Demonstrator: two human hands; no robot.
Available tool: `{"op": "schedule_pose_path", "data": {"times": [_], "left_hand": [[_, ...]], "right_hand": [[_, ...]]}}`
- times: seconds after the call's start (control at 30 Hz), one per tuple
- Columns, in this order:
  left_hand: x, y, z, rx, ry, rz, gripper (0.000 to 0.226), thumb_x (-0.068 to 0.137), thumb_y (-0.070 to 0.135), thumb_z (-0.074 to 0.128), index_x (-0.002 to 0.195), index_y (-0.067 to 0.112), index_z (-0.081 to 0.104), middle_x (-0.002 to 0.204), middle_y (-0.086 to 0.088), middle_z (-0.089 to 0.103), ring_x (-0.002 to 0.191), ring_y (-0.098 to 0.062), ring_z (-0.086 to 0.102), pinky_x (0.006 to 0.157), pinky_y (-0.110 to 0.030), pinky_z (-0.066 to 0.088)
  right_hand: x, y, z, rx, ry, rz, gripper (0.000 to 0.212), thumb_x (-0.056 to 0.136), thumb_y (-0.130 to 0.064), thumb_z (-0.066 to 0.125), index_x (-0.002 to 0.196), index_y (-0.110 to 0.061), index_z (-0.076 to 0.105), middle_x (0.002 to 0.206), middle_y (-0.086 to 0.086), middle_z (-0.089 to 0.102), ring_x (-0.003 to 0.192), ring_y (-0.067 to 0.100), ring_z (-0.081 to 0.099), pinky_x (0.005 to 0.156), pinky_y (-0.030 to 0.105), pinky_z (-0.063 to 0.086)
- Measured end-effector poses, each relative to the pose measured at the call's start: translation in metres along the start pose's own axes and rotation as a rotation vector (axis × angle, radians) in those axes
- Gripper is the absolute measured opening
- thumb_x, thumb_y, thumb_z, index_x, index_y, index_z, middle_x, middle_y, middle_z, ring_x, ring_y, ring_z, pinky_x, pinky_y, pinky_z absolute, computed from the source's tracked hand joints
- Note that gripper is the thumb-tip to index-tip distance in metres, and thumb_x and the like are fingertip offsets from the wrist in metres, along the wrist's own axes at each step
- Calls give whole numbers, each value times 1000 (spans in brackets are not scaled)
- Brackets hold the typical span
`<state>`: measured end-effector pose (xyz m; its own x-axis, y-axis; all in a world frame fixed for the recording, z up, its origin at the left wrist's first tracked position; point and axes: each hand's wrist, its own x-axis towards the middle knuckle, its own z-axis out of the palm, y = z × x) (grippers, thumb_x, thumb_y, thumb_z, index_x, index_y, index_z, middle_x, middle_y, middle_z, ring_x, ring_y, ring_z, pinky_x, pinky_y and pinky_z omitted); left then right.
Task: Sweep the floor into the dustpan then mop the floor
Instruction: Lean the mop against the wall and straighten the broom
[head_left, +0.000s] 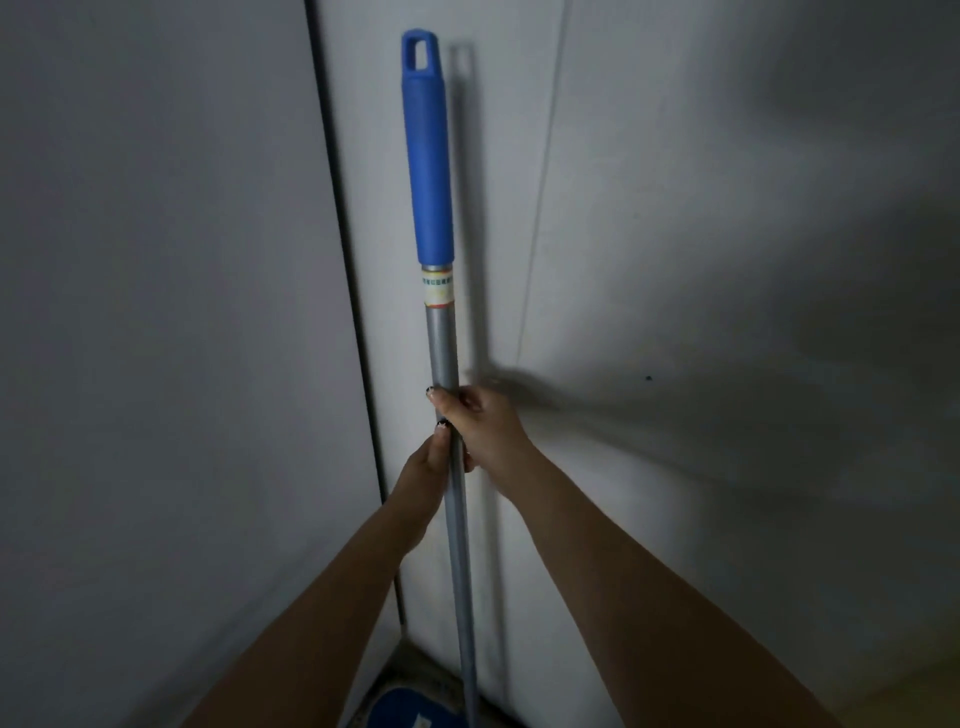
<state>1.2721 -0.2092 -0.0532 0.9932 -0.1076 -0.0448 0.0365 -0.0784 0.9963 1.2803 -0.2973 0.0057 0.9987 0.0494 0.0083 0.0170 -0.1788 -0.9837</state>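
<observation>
- Right hand (480, 423) fingers wrapped the pole (441, 332); the left hand (428, 470) gripped it just below, touching.
- The pole looked stiff, light and smooth, likely slippery; the blue grip (427, 156) above the fingers seemed the surer hold.
- The mop head (405, 712) lay well below, on the floor (415, 670).
- Behind the fingers stood a pale wall (675, 260) with a dark seam (345, 249).

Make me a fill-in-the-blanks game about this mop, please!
1. The grip atop the mop pole is coloured ____.
2. The left hand holds the mop pole just ____ the right hand.
3. The blue mop head is down on the ____.
Missing words: blue; below; floor.
</observation>
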Motion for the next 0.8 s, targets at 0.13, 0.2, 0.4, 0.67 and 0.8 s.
{"op": "schedule_pose_path", "data": {"times": [0.13, 0.2, 0.4, 0.67, 0.8], "left_hand": [[15, -5, -23, -17, 67, -73, 45, 99, 49, 19, 80, 31, 56, 86, 3, 61, 92, -14, 58, 97, -33, 44], [21, -8, -32, -52, 108, -99, 47, 98, 50, 22, 87, 24, 59, 87, 3, 63, 91, -13, 59, 99, -34, 44], [34, -13, -55, -121, 160, -127, 53, 99, 44, 27, 128, 8, 52, 112, -9, 63, 87, -9, 62, 99, -29, 44], [48, -18, -62, -104, 149, -176, 49, 99, 44, 29, 128, 12, 53, 101, 1, 61, 103, -16, 56, 108, -37, 39], [50, -15, -59, -42, 178, -238, 59, 97, 52, 28, 130, 10, 53, 120, -15, 60, 114, -25, 55, 108, -39, 39]], "right_hand": [[16, 8, 22, -33, 17, -39, 14, 86, -23, 67, 89, -10, 70, 67, -6, 63, 60, 4, 59, 46, 10, 37], [25, 9, 31, -40, 22, -52, 17, 85, -21, 69, 91, -7, 72, 67, -6, 64, 60, 5, 60, 48, 13, 39], [48, 12, 56, -9, -23, -24, 4, 83, -22, 70, 79, -21, 71, 70, -1, 68, 65, 10, 63, 53, 23, 47], [66, 20, 64, 19, 53, -5, 19, 82, -20, 72, 95, -7, 74, 70, -1, 68, 62, 10, 64, 61, 27, 51], [66, 20, 66, -30, 95, -27, 21, 84, -22, 70, 98, -7, 74, 69, -3, 68, 59, 3, 61, 56, 17, 46]]}}
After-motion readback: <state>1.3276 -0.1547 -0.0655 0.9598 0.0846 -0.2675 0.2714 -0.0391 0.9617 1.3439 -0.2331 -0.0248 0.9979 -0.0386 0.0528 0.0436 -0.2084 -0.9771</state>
